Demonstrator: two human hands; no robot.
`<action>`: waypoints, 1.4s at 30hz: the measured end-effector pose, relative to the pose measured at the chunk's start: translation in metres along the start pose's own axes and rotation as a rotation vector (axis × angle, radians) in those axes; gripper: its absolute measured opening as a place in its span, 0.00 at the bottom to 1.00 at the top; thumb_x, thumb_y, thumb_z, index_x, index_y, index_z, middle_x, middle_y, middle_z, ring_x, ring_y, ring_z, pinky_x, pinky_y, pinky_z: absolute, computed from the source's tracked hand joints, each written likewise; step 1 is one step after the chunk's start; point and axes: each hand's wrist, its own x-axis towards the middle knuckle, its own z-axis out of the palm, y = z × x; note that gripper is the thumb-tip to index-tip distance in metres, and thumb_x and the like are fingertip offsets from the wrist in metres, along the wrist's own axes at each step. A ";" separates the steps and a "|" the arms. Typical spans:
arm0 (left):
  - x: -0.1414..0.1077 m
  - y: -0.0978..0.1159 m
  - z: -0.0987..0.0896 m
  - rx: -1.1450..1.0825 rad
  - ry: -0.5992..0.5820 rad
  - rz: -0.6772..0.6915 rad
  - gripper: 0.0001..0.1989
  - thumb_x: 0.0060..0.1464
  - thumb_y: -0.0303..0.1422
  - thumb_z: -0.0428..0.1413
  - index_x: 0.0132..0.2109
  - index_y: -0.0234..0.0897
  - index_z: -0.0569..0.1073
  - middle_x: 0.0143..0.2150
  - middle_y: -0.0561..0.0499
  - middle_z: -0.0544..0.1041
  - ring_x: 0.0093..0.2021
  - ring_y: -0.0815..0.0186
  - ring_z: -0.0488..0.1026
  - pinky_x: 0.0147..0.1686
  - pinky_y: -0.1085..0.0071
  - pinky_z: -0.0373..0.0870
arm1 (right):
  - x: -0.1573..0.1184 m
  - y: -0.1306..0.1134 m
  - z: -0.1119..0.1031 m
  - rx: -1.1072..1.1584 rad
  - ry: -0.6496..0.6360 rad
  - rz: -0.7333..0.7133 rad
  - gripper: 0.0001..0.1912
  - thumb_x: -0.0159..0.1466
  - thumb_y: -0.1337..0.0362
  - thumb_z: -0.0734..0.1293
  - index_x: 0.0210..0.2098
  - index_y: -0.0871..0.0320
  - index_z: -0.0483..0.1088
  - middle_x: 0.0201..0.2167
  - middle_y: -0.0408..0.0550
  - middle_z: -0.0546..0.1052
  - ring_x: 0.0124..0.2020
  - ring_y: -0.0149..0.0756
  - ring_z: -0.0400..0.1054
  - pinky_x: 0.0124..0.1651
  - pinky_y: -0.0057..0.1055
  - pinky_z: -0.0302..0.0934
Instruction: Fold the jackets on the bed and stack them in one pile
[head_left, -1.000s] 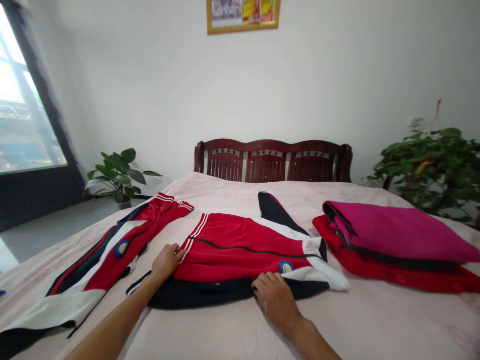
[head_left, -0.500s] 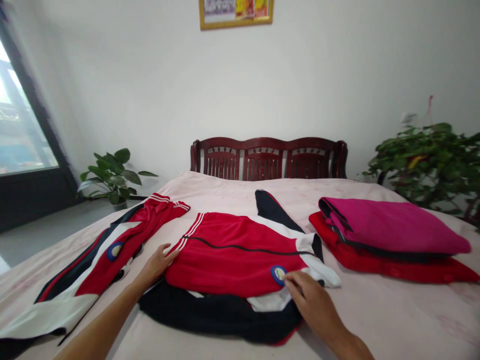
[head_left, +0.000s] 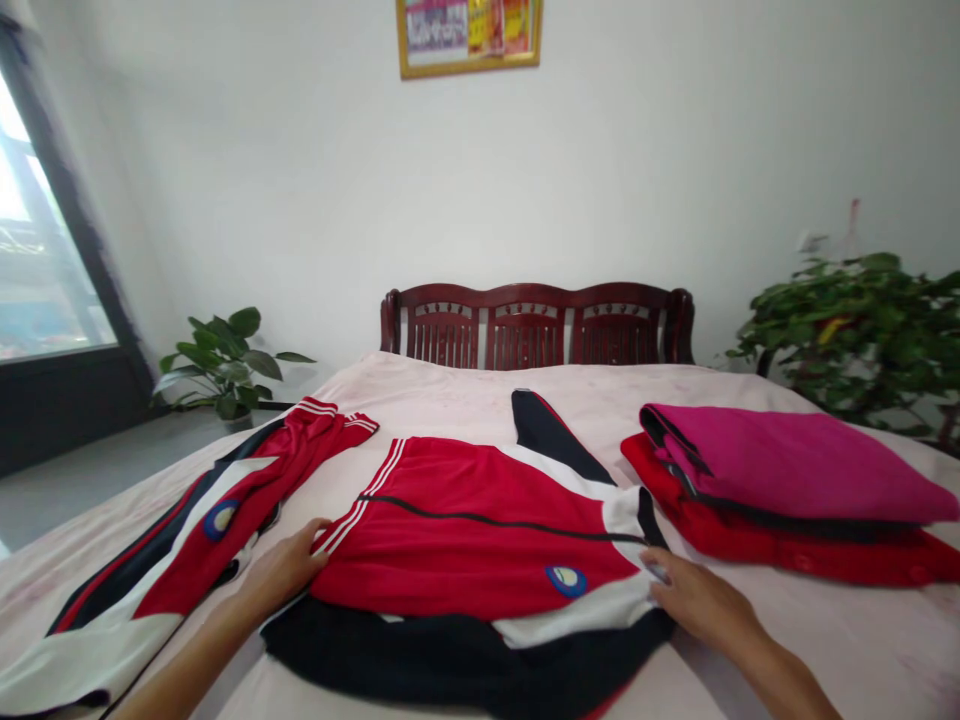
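Observation:
A red, white and navy zip jacket [head_left: 465,570] lies front up on the bed, its hem to the left and its collar to the right. One navy sleeve points toward the headboard; the other lies along the near side. My left hand [head_left: 296,560] pinches the striped hem at its near corner. At the collar end, my right hand [head_left: 694,595] grips the white shoulder, fingers closed on the cloth. A round blue badge sits on the chest. To the left rests a second jacket [head_left: 187,550] of the same colours, gathered lengthwise.
Folded magenta [head_left: 795,465] and red garments [head_left: 810,560] are stacked on the right of the pink bedsheet [head_left: 442,390]. A dark wooden headboard [head_left: 525,325] stands at the back, with potted plants [head_left: 225,360] on both sides.
My right hand has moved right from the badge to the collar and shoulder. My left hand has shifted slightly left and nearer along the hem. The jacket looks pulled flatter and wider.

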 end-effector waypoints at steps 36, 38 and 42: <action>-0.093 0.049 0.002 -0.279 -0.106 0.778 0.22 0.53 0.41 0.61 0.56 0.48 0.73 0.54 0.48 0.77 0.53 0.57 0.72 0.55 0.62 0.69 | -0.080 -0.163 -0.024 0.457 -0.242 -0.685 0.17 0.67 0.56 0.61 0.51 0.51 0.74 0.46 0.47 0.79 0.47 0.40 0.72 0.53 0.35 0.62; -0.109 0.044 0.009 -0.179 -0.024 0.774 0.33 0.48 0.32 0.62 0.62 0.50 0.68 0.60 0.48 0.73 0.58 0.54 0.69 0.59 0.59 0.65 | -0.103 -0.182 -0.014 0.368 -0.289 -0.726 0.29 0.61 0.55 0.68 0.61 0.52 0.67 0.53 0.52 0.76 0.54 0.48 0.68 0.57 0.41 0.60; -0.111 0.038 0.011 -0.063 0.071 0.631 0.25 0.42 0.18 0.51 0.46 0.44 0.75 0.44 0.49 0.79 0.46 0.59 0.74 0.50 0.62 0.69 | -0.114 -0.197 0.000 0.291 -0.337 -0.701 0.25 0.57 0.65 0.64 0.55 0.55 0.73 0.51 0.54 0.76 0.51 0.48 0.69 0.52 0.39 0.61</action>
